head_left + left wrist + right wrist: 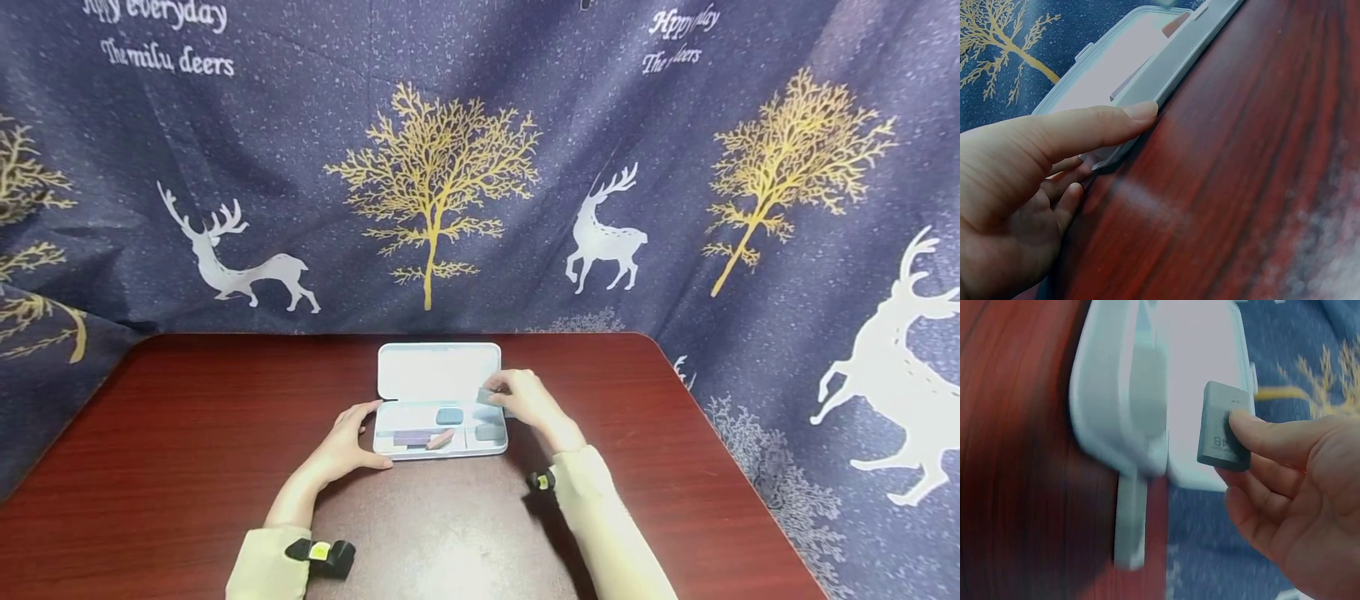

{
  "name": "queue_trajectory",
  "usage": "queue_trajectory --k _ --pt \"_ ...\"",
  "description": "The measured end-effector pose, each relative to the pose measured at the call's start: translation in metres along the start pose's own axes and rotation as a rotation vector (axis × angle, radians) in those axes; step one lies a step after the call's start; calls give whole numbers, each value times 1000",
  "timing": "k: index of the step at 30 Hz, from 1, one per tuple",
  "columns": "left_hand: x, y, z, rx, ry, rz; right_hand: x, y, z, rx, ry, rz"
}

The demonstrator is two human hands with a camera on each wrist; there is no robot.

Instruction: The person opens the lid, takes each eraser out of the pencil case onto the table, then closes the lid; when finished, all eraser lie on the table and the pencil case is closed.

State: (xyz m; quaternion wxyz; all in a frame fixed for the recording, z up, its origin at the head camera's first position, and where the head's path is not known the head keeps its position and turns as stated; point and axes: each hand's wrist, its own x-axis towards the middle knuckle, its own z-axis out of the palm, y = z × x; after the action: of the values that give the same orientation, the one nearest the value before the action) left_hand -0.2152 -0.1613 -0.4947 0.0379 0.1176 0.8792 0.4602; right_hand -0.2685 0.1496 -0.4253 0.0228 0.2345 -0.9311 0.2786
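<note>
A white pencil case [440, 456] lies on the table with its lid [438, 372] raised at the back. My left hand [341, 446] holds its left end, thumb along the front edge and fingers at the back corner. Over the right part of the case, my right hand [528, 400] pinches a grey eraser [1224, 425] marked 4B between thumb and fingers. Inside the case are a blue-grey eraser [450, 416], another grey block [490, 432] in the right compartment, a purple strip [411, 437] and a brownish piece [441, 439].
A pale bar [1130, 519] lies on the table at the case's right end. The reddish-brown table [225, 400] reaches back to a dark blue curtain [480, 275] printed with deer and trees. Black straps [322, 552] sit on both wrists.
</note>
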Motion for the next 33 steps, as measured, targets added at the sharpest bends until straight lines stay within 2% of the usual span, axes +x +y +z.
queue_trajectory --k 8,14,25,30,33 --pt "0 1 0 4 -4 -5 -20 43 -27 32 -6 88" --pt "0 0 0 9 -5 -2 -29 64 -38 19 -44 107" --pt "0 -1 3 -2 -7 -1 -30 75 -34 -2 -122 126" --pt "-2 1 2 -3 14 36 -29 76 -31 -30 -123 135" --pt "-2 2 1 -12 16 31 -28 75 -30 -46 -116 148"
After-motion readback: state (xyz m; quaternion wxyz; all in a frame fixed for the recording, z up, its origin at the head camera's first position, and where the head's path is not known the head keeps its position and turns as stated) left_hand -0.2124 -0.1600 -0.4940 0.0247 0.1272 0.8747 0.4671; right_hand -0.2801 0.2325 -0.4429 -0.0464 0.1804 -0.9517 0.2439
